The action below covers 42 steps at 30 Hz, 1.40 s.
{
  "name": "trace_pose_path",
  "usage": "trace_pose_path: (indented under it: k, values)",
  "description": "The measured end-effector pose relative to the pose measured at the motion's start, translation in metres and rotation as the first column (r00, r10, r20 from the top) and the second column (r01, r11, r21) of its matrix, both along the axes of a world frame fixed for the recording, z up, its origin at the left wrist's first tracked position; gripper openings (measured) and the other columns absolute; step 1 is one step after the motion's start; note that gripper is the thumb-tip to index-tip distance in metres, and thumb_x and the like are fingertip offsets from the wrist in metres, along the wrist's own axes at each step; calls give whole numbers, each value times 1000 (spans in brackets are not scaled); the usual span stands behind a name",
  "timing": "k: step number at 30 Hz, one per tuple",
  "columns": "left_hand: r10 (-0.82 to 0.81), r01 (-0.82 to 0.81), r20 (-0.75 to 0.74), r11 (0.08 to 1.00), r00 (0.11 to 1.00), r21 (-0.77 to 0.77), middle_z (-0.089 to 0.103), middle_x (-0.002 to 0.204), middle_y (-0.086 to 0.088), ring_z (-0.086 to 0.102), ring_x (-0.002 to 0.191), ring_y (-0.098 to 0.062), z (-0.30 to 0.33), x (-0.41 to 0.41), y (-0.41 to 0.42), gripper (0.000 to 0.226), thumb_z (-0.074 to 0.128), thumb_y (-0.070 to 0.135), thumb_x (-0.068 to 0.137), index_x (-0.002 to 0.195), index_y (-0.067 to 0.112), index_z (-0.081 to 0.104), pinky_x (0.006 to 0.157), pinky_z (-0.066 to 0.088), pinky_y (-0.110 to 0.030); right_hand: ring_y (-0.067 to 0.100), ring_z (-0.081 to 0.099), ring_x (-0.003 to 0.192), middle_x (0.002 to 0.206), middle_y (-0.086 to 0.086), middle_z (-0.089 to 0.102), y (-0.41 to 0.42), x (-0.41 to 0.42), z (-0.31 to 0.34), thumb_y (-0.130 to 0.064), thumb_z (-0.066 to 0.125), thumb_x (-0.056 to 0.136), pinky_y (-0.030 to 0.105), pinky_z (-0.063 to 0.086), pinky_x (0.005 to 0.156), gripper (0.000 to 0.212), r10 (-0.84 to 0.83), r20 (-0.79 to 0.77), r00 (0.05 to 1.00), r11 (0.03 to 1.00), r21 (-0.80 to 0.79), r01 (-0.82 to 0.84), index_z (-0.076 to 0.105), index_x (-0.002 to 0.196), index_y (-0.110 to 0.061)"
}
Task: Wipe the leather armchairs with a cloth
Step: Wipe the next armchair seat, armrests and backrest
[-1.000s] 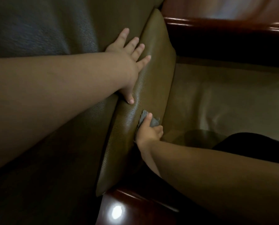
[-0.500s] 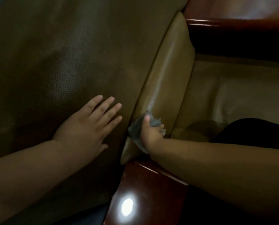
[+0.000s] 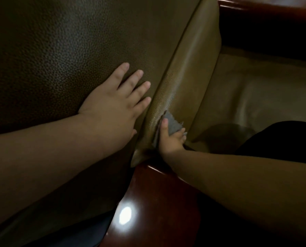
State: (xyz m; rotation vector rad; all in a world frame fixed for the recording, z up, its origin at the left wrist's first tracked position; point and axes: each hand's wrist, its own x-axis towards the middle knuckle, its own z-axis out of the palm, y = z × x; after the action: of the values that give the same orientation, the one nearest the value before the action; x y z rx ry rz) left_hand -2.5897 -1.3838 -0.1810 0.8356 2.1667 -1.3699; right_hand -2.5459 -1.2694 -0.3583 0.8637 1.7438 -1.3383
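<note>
An olive-brown leather armchair fills the view, with a broad grained back panel (image 3: 68,50) on the left and a narrower padded side cushion (image 3: 189,72) running down the middle. My left hand (image 3: 116,107) lies flat on the back panel, fingers straight and spread, right beside the seam. My right hand (image 3: 171,139) grips a small grey cloth (image 3: 171,123) and presses it against the lower end of the side cushion. Part of the cloth is hidden under my fingers.
A glossy reddish wooden armrest (image 3: 148,202) with a bright light reflection lies just below my right hand. Another dark wooden rail (image 3: 266,13) crosses the top right. The leather seat (image 3: 255,90) lies to the right, with dark clothing (image 3: 282,139) over its near part.
My left hand slid down the back panel from the top of the cushion and now lies flat beside the seam. My right hand with the cloth stays at the cushion's lower end.
</note>
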Motion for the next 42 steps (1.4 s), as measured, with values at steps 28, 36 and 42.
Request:
trace_pose_path:
  k: [28, 36, 42]
  values:
    - [144, -157, 131, 984, 981, 90, -28, 168, -27, -24, 158, -42, -56, -9, 39, 109, 34, 73, 101, 161, 3, -24, 116, -24, -69, 41, 37, 147, 162, 22, 35, 31, -72, -53, -93, 27, 83, 54, 24, 124, 119, -300, 64, 952, 953, 60, 296, 20, 162, -5]
    - [115, -142, 145, 971, 983, 191, -29, 169, -24, -21, 160, -39, -68, -14, 29, 108, 35, 73, 100, 163, 6, -21, 115, -28, -68, 34, 28, 153, 169, 13, 25, 68, -110, -65, -89, 30, 88, 47, 17, 126, 107, -246, -84, 966, 969, -13, 246, 12, 167, -19]
    - [106, -126, 137, 981, 985, 150, -35, 164, -29, -26, 158, -42, -69, -11, 29, 117, 38, 76, 98, 158, 1, -29, 110, -31, -69, 38, 34, 150, 164, 15, 35, 39, -62, -64, -91, 38, 84, 56, 23, 124, 112, -409, 279, 869, 888, -99, 450, 24, 163, -13]
